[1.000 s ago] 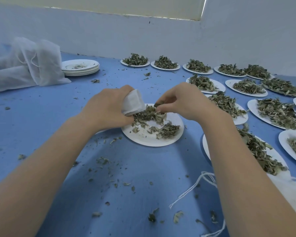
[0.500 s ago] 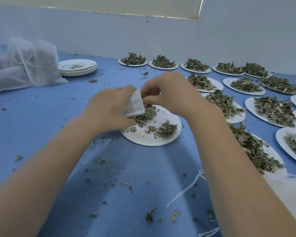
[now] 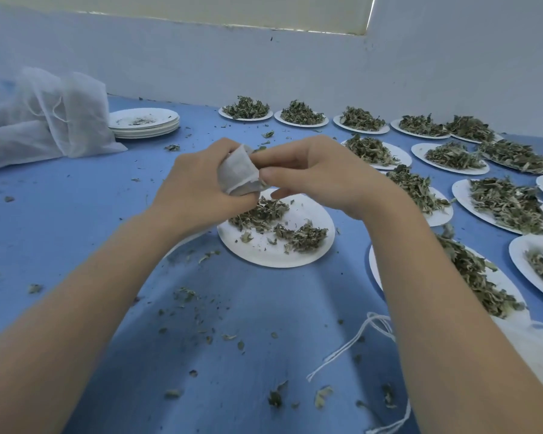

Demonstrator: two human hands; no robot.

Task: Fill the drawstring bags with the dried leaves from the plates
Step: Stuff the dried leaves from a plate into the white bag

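gripping bag (image 3: 237, 173), left grip (image 3: 198, 186)

No readable text, labels, brands, numbers or signs anywhere: plates, bags, surface and wall all unmarked.

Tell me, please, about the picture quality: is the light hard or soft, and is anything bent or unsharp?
Head view: light soft and even, with faint shadows on the blue table under the arms; wide-angle lens bows the wall edge; plates of leaves at right look stretched; the mesh bags at far left look hazy.
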